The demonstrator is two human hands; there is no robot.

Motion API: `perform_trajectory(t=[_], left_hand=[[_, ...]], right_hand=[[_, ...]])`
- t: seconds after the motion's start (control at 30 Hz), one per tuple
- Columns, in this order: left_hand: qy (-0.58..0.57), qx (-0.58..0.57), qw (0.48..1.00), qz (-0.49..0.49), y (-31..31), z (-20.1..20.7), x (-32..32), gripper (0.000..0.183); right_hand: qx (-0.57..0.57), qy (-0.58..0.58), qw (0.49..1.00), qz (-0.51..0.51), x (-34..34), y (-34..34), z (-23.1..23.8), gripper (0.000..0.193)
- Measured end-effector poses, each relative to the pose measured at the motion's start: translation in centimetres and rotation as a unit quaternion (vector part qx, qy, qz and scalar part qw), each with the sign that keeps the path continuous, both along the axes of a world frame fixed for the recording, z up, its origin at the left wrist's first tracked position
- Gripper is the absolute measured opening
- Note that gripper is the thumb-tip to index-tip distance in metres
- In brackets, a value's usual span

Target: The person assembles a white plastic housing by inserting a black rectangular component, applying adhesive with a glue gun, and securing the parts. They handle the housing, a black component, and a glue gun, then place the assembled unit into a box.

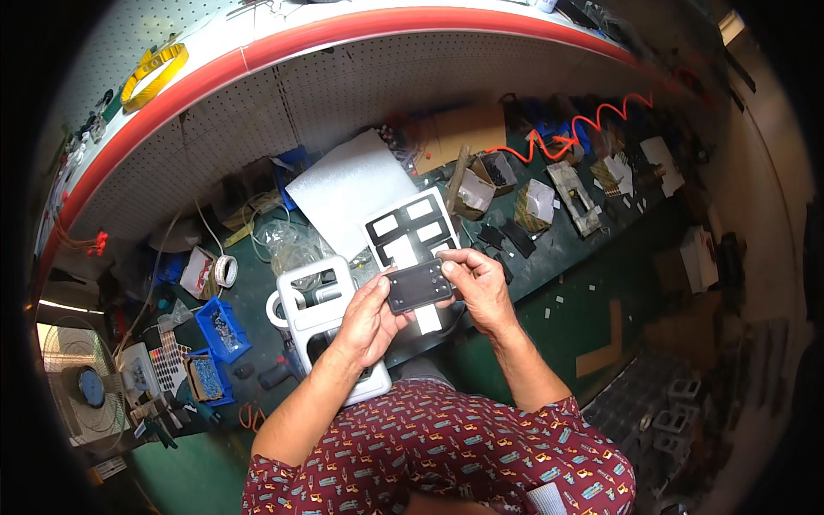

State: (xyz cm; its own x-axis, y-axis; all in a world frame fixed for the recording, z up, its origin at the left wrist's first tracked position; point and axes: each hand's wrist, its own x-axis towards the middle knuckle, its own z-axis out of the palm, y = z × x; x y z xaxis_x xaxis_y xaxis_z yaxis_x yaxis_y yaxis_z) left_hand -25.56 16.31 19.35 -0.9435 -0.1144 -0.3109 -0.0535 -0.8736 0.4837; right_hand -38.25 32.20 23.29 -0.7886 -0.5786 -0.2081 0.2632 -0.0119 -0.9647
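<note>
Between my two hands is a flat black rectangular panel (418, 287) with small light marks or holes on its face. My left hand (369, 319) grips its left end, with the thumb along the edge and the fingers beneath. At the other end, my right hand (482, 290) pinches the upper right corner between thumb and fingers. Just behind the panel lies a white sheet of black-framed stickers (403, 221), partly covered by the panel. A white plastic housing (302, 324) with rectangular openings lies beside my left forearm. A pale strip (427, 319) shows below the panel.
Blue bins (225, 330) of small parts stand at the left, near a fan (86, 386). Behind the stickers lies a large white foam sheet (343, 184). Small boxes (536, 204) and a metal fixture (573, 199) sit at the right, below a coiled orange hose (549, 146).
</note>
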Motion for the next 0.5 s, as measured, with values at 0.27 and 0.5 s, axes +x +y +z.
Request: perform_trajectory(t=[0.27, 0.5], left_hand=[[-0.025, 0.011, 1.000, -0.007, 1.2, -0.7, 0.3, 0.038], [-0.041, -0.018, 0.999, -0.001, 2.5, -0.8, 0.4, 0.042]], right_hand=[[0.041, 0.019, 0.999, -0.017, 0.2, 1.2, -1.1, 0.023], [0.080, 0.155, 0.985, -0.010, 0.5, 2.0, -3.0, 0.020]])
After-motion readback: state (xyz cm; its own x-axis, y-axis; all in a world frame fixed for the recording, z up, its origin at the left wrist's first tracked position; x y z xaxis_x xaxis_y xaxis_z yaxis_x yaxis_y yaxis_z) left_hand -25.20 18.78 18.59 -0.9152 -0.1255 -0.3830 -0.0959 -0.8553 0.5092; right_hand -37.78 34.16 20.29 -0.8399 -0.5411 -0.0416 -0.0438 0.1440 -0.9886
